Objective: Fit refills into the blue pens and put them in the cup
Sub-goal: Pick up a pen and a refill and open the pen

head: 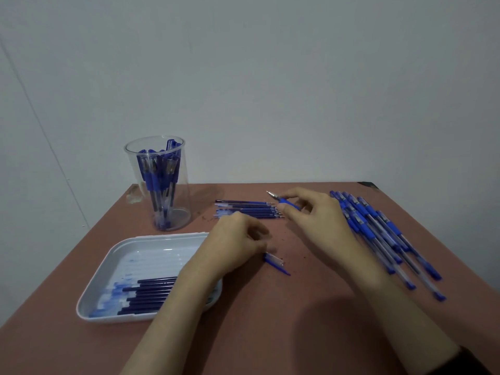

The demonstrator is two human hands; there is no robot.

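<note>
Plain grey wall behind, reddish-brown table (311,293) in front. At the back left stands the clear cup (130,169), with blue pens (159,171) upright in it. Nearer, a white tray (113,266) holds dark refills (151,292). More loose refills (251,209) lie in a row mid-table, and unfilled pens (384,234) are fanned out on the right. The right hand (322,215) pinches a blue grip piece (286,203) between thumb and forefinger, metal tip pointing away. The left hand (232,247) has its fingers curled down at the end of a pen cap (276,262) lying on the table; whether they grip it I can't tell.
</note>
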